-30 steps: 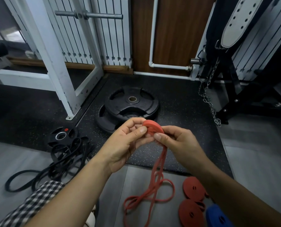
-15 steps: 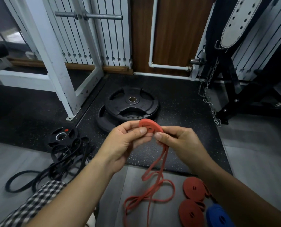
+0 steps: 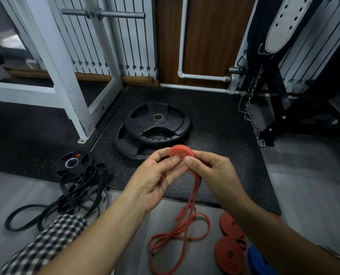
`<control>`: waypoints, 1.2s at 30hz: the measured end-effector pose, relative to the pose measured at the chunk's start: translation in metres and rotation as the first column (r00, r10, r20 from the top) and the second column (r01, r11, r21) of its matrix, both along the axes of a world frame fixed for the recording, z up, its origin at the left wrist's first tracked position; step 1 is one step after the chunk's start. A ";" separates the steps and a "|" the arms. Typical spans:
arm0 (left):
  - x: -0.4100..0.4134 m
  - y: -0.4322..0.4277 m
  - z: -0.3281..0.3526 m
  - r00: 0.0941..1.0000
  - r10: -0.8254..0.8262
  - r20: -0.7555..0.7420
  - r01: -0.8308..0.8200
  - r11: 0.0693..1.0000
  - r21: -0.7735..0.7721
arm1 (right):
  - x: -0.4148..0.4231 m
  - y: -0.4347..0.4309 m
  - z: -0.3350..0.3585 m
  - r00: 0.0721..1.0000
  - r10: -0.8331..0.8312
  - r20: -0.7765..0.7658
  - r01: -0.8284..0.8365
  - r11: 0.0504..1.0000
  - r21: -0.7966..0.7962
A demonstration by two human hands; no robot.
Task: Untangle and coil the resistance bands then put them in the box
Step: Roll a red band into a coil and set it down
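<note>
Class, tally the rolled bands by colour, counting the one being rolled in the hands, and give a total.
Finished red coils: 2
Red coil held by left hand and right hand, tail hanging: 1
Blue coil: 1
Total: 4; the black bands lie tangled, uncounted.

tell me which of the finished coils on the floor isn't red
The blue coil at the bottom right edge, right of the nearer red coil. That one and the farther red coil are red, like the half-rolled red band.
</note>
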State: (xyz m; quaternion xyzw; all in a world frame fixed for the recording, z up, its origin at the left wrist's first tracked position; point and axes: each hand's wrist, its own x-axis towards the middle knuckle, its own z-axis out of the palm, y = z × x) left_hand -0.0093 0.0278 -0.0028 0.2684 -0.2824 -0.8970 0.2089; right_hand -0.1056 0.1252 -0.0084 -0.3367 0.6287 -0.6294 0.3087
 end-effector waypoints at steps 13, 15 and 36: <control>0.000 -0.013 -0.004 0.927 -0.007 0.374 0.323 0.519 -0.791 | -0.027 0.006 0.005 0.868 0.098 -0.486 0.066 0.949 0.309; -0.001 -0.014 -0.003 0.933 -0.009 0.361 0.326 0.446 -0.833 | -0.028 0.006 0.007 0.810 0.158 -0.565 0.055 0.938 0.341; -0.006 0.003 -0.002 0.996 -0.061 -0.059 0.046 0.975 -0.218 | -0.014 0.001 0.005 0.995 0.023 0.093 -0.022 1.000 -0.017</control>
